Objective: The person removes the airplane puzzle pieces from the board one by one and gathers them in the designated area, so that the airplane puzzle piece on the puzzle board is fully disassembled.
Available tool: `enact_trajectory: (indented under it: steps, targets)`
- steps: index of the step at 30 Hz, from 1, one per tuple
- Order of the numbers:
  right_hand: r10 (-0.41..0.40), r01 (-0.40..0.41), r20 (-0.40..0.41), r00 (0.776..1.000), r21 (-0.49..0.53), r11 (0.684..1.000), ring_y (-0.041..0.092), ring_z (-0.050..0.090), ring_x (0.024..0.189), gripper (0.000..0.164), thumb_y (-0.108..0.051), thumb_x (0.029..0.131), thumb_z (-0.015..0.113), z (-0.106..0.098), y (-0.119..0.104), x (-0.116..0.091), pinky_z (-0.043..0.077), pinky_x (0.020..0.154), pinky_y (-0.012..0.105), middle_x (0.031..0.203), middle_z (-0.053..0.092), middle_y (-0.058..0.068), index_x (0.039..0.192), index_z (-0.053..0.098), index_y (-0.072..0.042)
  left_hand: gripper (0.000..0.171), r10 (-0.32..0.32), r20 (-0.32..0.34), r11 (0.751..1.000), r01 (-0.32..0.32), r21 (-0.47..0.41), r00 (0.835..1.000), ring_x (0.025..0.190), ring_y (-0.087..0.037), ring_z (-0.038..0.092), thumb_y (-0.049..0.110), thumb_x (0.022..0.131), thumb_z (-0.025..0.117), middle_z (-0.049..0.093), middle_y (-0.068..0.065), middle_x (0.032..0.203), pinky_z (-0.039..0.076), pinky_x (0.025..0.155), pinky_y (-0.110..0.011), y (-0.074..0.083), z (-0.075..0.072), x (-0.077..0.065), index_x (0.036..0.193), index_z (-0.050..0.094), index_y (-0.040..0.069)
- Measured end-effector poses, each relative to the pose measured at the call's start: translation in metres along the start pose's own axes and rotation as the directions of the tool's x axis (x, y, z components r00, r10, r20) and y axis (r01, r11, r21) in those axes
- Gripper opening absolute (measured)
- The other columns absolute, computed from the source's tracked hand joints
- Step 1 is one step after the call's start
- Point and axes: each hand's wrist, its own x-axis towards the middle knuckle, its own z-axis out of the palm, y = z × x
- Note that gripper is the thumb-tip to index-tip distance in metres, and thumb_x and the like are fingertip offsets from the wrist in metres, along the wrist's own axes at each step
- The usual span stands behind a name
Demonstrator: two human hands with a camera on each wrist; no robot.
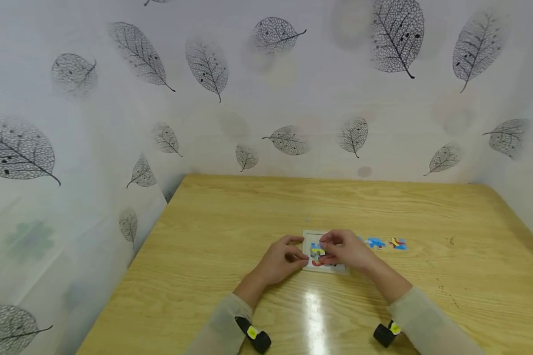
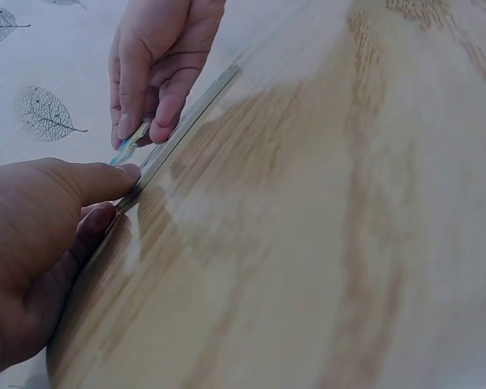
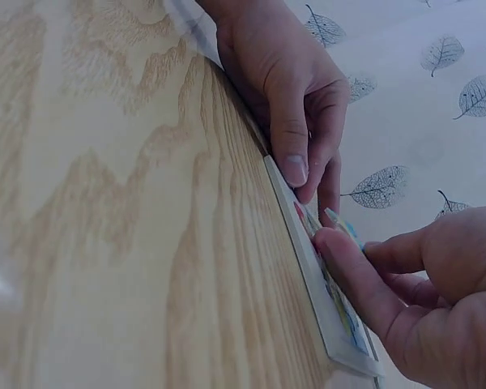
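Note:
A small jigsaw puzzle tray [image 1: 308, 268] with a pale raised border lies on the table, partly filled with coloured pieces. My left hand [image 1: 279, 261] holds the tray at its left edge, thumb near the lower corner and index finger higher up. Between thumb and fingertips my right hand [image 1: 346, 250] pinches a puzzle piece [image 3: 344, 225], tilted close over the tray. From the head view, the right hand hides much of the tray's right part. The left wrist view shows the piece [image 2: 130, 146] near the left thumb.
Right of the tray, a blue puzzle piece [image 1: 375, 242] and a blue piece with red and yellow [image 1: 397, 243] lie on the wooden table [image 1: 231, 212]. Leaf-patterned cloth [image 1: 231, 118] surrounds the table's back and sides. A glare spot shows in front of the tray.

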Motion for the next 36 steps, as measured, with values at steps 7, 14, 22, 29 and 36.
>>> enact_trajectory:
  steps: [7,14,22,29,36]
  targets:
    - [-0.004,0.005,-0.061,0.998,0.02,1.0,0.023,0.073,0.088,0.029,-0.006,0.102,0.055,-0.012,0.009,-0.013,0.06,0.077,0.03,0.107,0.06,0.019,0.124,0.054,0.013,0.01,-0.008,0.004,1.0,0.008,0.006,1.0,0.095,-0.008,0.064,0.02,0.092,0.074,0.056,-0.007,0.142,0.051,0.083,-0.02,0.0,0.003,-0.001,0.095,0.08,0.013]
    - [0.001,0.003,-0.084,0.996,0.048,0.999,0.018,0.071,0.088,0.032,-0.005,0.1,0.058,-0.026,0.014,-0.025,0.059,0.079,0.029,0.108,0.059,0.017,0.125,0.052,0.014,0.009,-0.009,0.0,1.0,0.009,0.007,1.0,0.106,-0.016,0.065,0.019,0.091,0.075,0.056,-0.004,0.142,0.052,0.086,-0.022,-0.001,0.001,0.001,0.095,0.079,0.013]
    - [0.017,-0.009,-0.117,0.993,0.07,0.998,0.018,0.072,0.091,0.037,-0.008,0.1,0.06,-0.046,0.027,-0.039,0.059,0.082,0.03,0.108,0.061,0.015,0.127,0.048,0.014,0.009,-0.008,0.005,1.0,0.008,0.009,1.0,0.11,-0.018,0.064,0.02,0.091,0.075,0.056,-0.004,0.142,0.051,0.087,-0.023,0.001,0.002,0.002,0.095,0.08,0.014]
    - [0.063,-0.051,-0.205,0.977,0.06,0.997,0.017,0.073,0.085,0.037,-0.009,0.098,0.063,-0.052,0.029,-0.047,0.06,0.077,0.029,0.101,0.067,0.011,0.124,0.051,0.014,0.008,-0.019,0.001,1.0,0.019,-0.002,1.0,0.106,-0.016,0.065,0.019,0.091,0.075,0.056,-0.004,0.142,0.05,0.085,-0.022,0.001,0.001,0.001,0.095,0.08,0.014]
    - [0.02,-0.039,-0.298,0.954,-0.059,0.997,0.012,0.071,0.079,0.031,-0.006,0.093,0.068,-0.047,0.033,-0.043,0.06,0.072,0.027,0.097,0.069,0.014,0.114,0.058,0.014,0.009,-0.024,0.003,1.0,0.024,-0.004,1.0,0.1,-0.013,0.066,0.019,0.091,0.075,0.056,-0.005,0.141,0.051,0.084,-0.02,0.001,0.001,0.001,0.095,0.08,0.013]
